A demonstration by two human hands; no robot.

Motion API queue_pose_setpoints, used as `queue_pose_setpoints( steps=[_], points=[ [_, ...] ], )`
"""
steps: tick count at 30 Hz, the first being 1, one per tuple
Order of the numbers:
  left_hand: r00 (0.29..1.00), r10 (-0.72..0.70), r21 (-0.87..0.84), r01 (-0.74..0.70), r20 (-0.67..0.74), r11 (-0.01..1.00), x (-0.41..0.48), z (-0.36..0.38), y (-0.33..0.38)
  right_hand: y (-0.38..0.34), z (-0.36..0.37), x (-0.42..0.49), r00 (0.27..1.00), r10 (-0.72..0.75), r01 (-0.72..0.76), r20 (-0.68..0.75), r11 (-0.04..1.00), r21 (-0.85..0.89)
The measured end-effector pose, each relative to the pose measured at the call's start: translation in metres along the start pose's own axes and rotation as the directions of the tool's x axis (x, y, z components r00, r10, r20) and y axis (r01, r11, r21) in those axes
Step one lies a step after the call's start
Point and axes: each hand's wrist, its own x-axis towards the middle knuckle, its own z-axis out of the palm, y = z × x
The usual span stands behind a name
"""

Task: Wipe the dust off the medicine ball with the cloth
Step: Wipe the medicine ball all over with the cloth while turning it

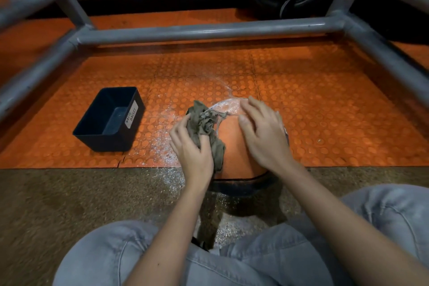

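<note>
- Head view: the orange medicine ball sits at the near edge of the orange studded mat. It rests in a black ring that laps onto the brown speckled floor, directly in front of your knees.
- Your left hand has its fingers curled round a bunched olive cloth and holds it against the ball's upper left side.
- Your right hand lies flat on the upper right of the ball, fingers spread and fairly straight, gripping nothing.
- White dust coats the far top of the ball, between the cloth and your right fingertips. More lies on the mat just left of the ball.
- A black waste bin stands well apart towards the mat's left side. Grey metal tubing crosses above the mat's far edge.
- Expect the ball to be heavy and firm, likely to roll in its ring under a sideways push. Its skin looks smooth, so dusty patches may be slippery.
- Steady it with a flat palm high on the side opposite the cloth, and turn it rather than lift it.
- The cloth is soft and limp, so keep it bunched in your grip.
</note>
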Motion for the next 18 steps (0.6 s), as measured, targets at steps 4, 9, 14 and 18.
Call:
queue_pose_setpoints(
  steps=[4, 9, 14, 18],
  points=[
    [0.999, -0.002, -0.027, 0.001, -0.044, 1.0, 0.001, 0.0, 0.001, -0.004, 0.009, -0.012, 0.998, -0.038, 0.028, -0.057, 0.987, -0.158],
    [0.938, 0.335, 0.058, -0.34, 0.086, 0.939, -0.017, 0.004, 0.013, 0.006, 0.005, -0.006, 0.995, -0.051, 0.044, -0.085, 0.996, -0.082],
    [0.881, 0.449, 0.114, -0.467, 0.152, 0.877, -0.016, 0.006, 0.009, 0.02, -0.001, -0.001, 0.997, -0.033, 0.034, -0.075, 0.999, 0.005],
    [0.972, -0.231, -0.148, 0.236, 0.052, 0.96, 0.009, 0.003, -0.014, 0.021, -0.003, 0.0, 0.993, 0.026, -0.017, -0.113, 0.996, 0.087]
  ],
)
